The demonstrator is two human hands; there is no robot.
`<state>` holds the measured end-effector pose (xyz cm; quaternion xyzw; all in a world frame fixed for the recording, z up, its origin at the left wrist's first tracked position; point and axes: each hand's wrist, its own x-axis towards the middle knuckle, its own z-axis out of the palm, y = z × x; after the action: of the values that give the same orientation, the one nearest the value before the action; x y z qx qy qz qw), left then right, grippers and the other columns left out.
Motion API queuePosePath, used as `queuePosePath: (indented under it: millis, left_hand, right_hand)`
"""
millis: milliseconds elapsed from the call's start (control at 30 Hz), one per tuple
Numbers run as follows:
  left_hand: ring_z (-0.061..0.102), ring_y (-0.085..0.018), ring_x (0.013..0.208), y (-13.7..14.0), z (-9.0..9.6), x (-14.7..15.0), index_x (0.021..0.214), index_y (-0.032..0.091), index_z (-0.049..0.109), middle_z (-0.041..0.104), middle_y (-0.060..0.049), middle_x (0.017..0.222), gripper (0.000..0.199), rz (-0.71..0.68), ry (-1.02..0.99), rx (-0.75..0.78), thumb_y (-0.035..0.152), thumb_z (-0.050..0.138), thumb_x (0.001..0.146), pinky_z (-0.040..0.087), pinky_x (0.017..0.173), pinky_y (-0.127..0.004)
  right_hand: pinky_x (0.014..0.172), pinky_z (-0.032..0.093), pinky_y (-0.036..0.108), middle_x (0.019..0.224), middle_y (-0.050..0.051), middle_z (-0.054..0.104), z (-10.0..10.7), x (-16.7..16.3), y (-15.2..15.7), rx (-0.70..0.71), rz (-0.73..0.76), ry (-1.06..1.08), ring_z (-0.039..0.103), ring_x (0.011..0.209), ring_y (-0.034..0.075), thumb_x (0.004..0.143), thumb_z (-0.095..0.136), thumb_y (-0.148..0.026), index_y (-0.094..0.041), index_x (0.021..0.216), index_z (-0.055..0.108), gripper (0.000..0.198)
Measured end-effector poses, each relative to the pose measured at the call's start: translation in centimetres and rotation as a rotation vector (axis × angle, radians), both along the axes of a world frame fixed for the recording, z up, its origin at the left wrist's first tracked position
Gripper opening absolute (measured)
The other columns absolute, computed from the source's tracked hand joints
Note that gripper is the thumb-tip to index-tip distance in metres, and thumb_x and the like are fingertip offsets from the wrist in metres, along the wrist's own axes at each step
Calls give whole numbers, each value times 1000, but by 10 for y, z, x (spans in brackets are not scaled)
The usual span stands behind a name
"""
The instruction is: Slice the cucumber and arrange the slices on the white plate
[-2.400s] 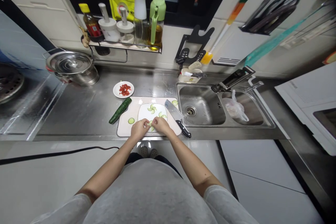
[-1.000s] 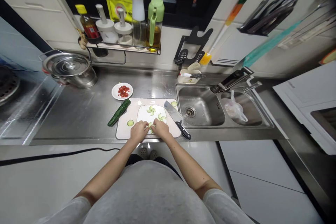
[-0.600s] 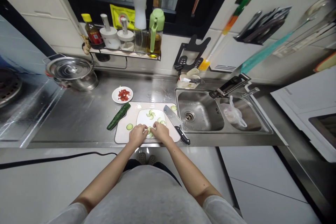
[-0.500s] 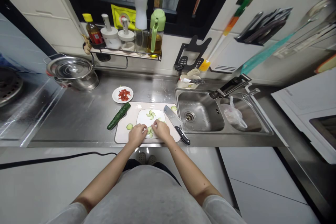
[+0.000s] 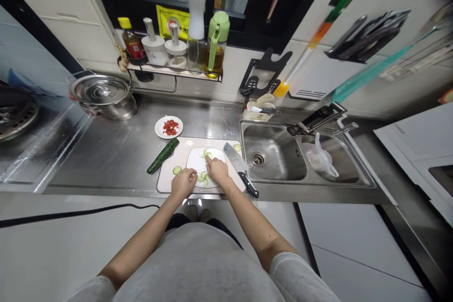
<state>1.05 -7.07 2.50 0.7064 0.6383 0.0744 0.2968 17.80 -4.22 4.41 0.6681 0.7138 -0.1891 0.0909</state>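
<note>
A white plate (image 5: 192, 159) rests on a pale cutting board (image 5: 166, 180). Curved cucumber slices (image 5: 202, 179) form a fan near the plate's front, and a second group of cucumber slices (image 5: 203, 153) sits toward its back. My right hand (image 5: 218, 171) reaches over the plate, index finger stretched out at the back group. By the plate's left front edge, my left hand (image 5: 183, 183) has its fingers drawn together; whether anything is between them is hidden. A round cucumber slice (image 5: 177, 170) lies left of the plate. The knife (image 5: 248, 184) lies along the board's right side.
A cucumber (image 5: 163, 156) lies left of the board, below a small dish (image 5: 158, 128) of chopped red pieces. To the right is a double sink (image 5: 272, 151) with a plastic bag (image 5: 321, 158). A lidded steel pot (image 5: 122, 106) stands at the back left, beside a bottle rack (image 5: 177, 74).
My right hand has moved away from the front fan toward the back slices, extending its index finger. The left hand stays by the plate's front left. The camera view has shifted slightly.
</note>
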Motion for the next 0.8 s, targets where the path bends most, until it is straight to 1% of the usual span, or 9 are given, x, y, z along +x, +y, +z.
queuePosePath:
  millis: [267,467,600,700,800]
  left_hand:
    - [61,-17,92,1,-1,0,98,27,67,68,-1,97,21,0,15,-13,34,50,88,43,69,-27]
    - [60,-18,91,0,-1,0,98,27,67,68,-2,97,23,-1,0,0,35,49,89,42,69,-27]
    - [60,-18,92,0,0,0,99,27,67,68,-2,97,24,-9,12,-8,36,48,90,43,70,-28]
    - [58,-21,97,3,1,4,104,27,68,66,-4,102,27,-29,30,27,36,47,90,45,76,-31]
    - [52,-23,110,10,3,13,114,26,66,63,-6,116,31,-116,12,144,32,45,92,44,88,-34]
  right_hand:
    - [82,44,32,116,14,62,-2,-2,0,-6,-15,-8,60,104,25,97,36,-33,-25,144,36,47]
    - [81,43,31,117,12,62,-2,-2,-1,-22,-42,19,61,102,24,97,36,-36,-25,145,36,49]
    - [81,43,30,119,11,62,0,2,0,37,-57,63,61,100,23,99,30,-35,-27,146,35,48]
    - [80,43,30,118,11,62,3,8,5,55,-74,46,61,99,22,100,27,-32,-28,145,38,46]
    - [79,43,30,116,11,62,4,13,9,29,-64,5,62,98,23,99,29,-30,-31,141,43,44]
